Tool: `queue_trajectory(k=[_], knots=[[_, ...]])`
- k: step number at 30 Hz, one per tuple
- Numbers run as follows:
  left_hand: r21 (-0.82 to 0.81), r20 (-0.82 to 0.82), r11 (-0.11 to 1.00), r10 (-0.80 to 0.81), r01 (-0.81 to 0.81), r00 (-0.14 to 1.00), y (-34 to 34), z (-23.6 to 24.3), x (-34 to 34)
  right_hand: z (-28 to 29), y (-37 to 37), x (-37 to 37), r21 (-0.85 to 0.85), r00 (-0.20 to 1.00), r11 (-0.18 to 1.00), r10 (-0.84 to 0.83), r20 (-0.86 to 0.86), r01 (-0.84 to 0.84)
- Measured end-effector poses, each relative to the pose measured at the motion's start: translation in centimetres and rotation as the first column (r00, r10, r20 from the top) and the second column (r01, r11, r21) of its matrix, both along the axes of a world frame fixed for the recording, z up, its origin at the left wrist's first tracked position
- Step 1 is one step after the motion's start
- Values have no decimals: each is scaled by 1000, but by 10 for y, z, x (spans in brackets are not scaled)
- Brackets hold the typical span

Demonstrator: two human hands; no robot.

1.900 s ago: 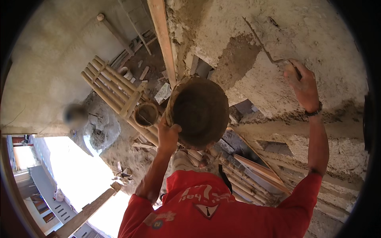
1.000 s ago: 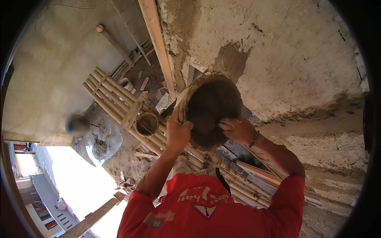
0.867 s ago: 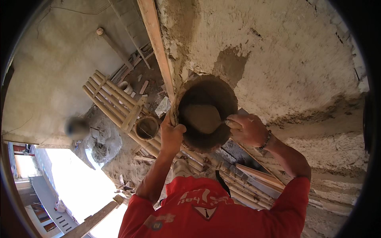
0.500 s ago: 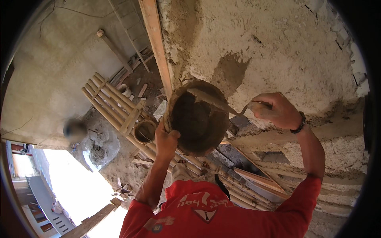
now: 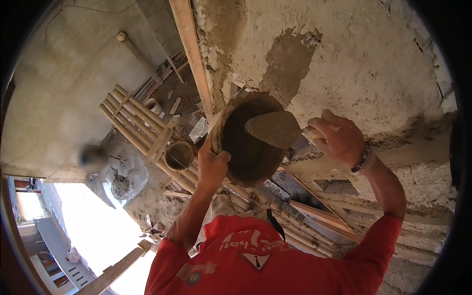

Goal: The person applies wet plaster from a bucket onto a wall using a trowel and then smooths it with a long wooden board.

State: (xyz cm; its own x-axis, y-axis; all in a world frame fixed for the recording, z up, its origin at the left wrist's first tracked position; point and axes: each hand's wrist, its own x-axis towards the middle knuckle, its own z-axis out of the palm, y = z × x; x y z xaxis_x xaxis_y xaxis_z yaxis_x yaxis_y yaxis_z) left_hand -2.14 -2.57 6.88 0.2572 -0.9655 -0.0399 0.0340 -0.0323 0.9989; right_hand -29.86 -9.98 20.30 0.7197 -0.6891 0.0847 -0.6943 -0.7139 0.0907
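Note:
My left hand [image 5: 213, 164] is closed on the left rim of a round, mortar-caked bucket [image 5: 253, 174], its thumb over the edge. Dark wet mortar lines the inside of the bucket. My right hand [image 5: 339, 137] grips the handle of a trowel [image 5: 274, 129], whose broad blade lies flat over the bucket's right part, with a thin grey coating on it. Just beyond the bucket rises a rough plastered wall [image 5: 364, 64] with a darker damp patch of mortar [image 5: 290, 61].
A bamboo platform [image 5: 142, 132] runs below from the left toward the lower right, carrying a smaller bucket [image 5: 179, 155]. An upright wooden board [image 5: 192, 54] edges the wall. A mortar heap [image 5: 120, 182] lies on the floor at left. A wooden beam [image 5: 110, 275] crosses the lower left.
The trowel blade has turned from edge-on to broad face showing and shifted right. The damp wall patch looks taller, reaching farther up. The bucket has tilted slightly.

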Motion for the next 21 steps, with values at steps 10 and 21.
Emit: queue_trajectory(k=[10, 21], knots=[[-49, 222, 999, 2, 9, 975, -4, 17, -24, -107, 8, 9, 184, 994, 981, -40, -105, 59], [-52, -72, 999, 4, -7, 997, -5, 14, -7, -74, 17, 11, 265, 937, 964, -97, 335, 5]])
